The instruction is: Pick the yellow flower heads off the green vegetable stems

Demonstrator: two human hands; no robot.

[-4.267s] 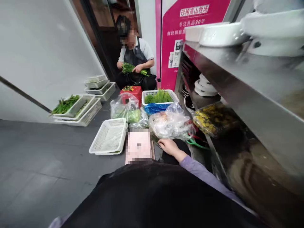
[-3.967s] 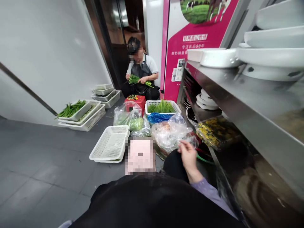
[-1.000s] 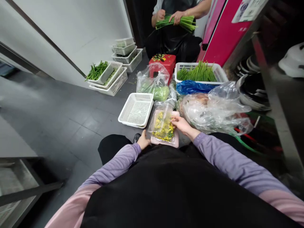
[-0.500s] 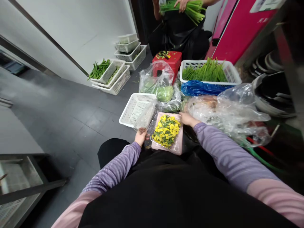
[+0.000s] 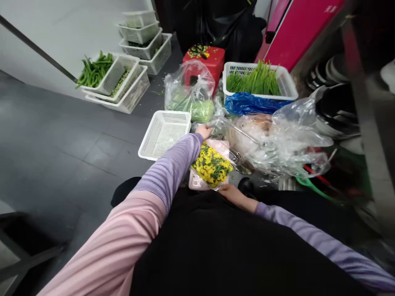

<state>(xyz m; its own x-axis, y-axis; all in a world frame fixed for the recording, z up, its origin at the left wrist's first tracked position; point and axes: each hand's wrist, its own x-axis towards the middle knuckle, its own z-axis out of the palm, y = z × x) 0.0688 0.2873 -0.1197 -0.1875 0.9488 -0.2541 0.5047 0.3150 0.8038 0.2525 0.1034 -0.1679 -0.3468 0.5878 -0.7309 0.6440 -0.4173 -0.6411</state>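
A clear plastic clamshell box full of yellow-flowered greens lies at an angle on a pink, flat-topped support in front of my body. Its see-through lid stands raised on the far right side. My left hand reaches across to the far side, fingers closed on the clear plastic there. At the near edge of the box is my right hand, its fingers pinching the rim. Left of the box sits a white perforated basket with nothing in it.
Bagged green vegetables and crumpled clear bags lie beyond and to the right. Behind them stand a red stool and a basket of green stalks. Stacked baskets line the wall. A person in black sits opposite.
The clamshell box has turned clockwise, its lid going from the left to the far right. My left hand moved to the far side, my right hand to the near edge. The view shifted.
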